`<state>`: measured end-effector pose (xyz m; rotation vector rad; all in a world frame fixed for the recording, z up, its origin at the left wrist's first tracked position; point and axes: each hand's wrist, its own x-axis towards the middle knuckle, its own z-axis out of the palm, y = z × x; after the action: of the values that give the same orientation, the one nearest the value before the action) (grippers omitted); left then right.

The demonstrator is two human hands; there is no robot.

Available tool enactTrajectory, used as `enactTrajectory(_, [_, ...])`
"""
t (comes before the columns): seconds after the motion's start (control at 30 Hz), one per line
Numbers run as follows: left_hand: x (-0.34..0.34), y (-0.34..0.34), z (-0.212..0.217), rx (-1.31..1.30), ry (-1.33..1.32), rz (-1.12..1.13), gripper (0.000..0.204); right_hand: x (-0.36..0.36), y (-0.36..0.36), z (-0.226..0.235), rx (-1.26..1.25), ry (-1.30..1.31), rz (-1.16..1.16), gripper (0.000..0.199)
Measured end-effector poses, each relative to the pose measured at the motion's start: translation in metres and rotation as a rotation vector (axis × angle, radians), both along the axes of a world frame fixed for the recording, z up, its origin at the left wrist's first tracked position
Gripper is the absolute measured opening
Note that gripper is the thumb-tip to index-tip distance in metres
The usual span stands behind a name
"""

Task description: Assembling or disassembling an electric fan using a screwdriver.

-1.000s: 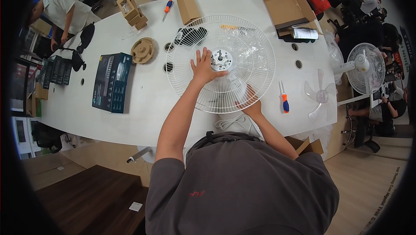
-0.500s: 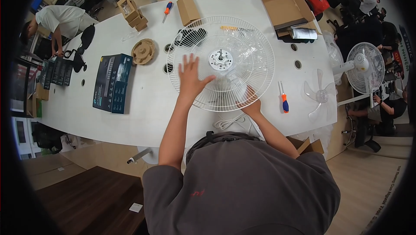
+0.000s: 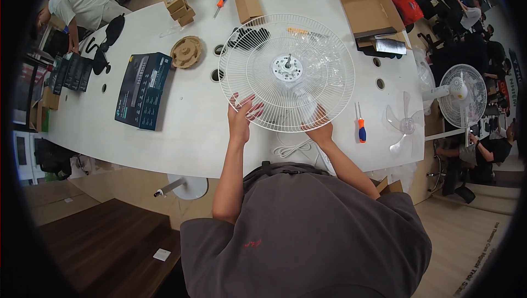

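A round white wire fan guard (image 3: pixel 263 96) is in front of me over the table. At its centre show a motor face (image 3: pixel 286 68) and a metal shaft pointing up. My left hand (image 3: pixel 240 122) grips the guard's near left rim, its fingers seen through the wires. My right hand (image 3: pixel 319 129) closes at the near right rim, fingertips behind the wires and partly hidden. White cable (image 3: pixel 293 148) lies coiled between my forearms. To the right rest an orange-and-blue screwdriver (image 3: pixel 361 130) and a clear fan blade (image 3: pixel 407 125).
Left are a dark box (image 3: pixel 141 92) and a moulded cardboard piece (image 3: pixel 186 52). Beyond the guard stand a brown carton (image 3: pixel 248 3), another screwdriver (image 3: pixel 221 2) and an open cardboard box (image 3: pixel 368 9). An assembled fan (image 3: pixel 462 95) stands past the right edge. People work nearby.
My left hand has come down from above the guard, fingers spread, to its near left rim. My right hand stays at the near right rim. The view has shifted slightly.
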<state>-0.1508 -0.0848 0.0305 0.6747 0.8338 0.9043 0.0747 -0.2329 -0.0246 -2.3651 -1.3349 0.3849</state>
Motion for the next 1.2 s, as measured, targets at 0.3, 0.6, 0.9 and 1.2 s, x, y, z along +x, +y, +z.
enactTrajectory(0.3, [0.009,0.005,0.009,0.035,0.034,0.028,0.057,-0.009,0.003,0.005,-0.016,-0.046,-0.085,0.077])
enactTrajectory(0.6, [0.018,0.019,0.024,0.096,0.123,0.101,0.051,-0.015,-0.006,-0.022,0.185,-0.236,-0.165,0.072])
enactTrajectory(0.9, [0.024,0.013,0.035,0.126,0.154,0.096,0.050,0.001,-0.004,0.003,0.144,-0.145,0.013,0.069])
enactTrajectory(1.2, [0.025,0.012,0.032,0.092,0.120,0.121,0.057,0.022,0.005,-0.012,0.056,0.028,0.171,0.079])
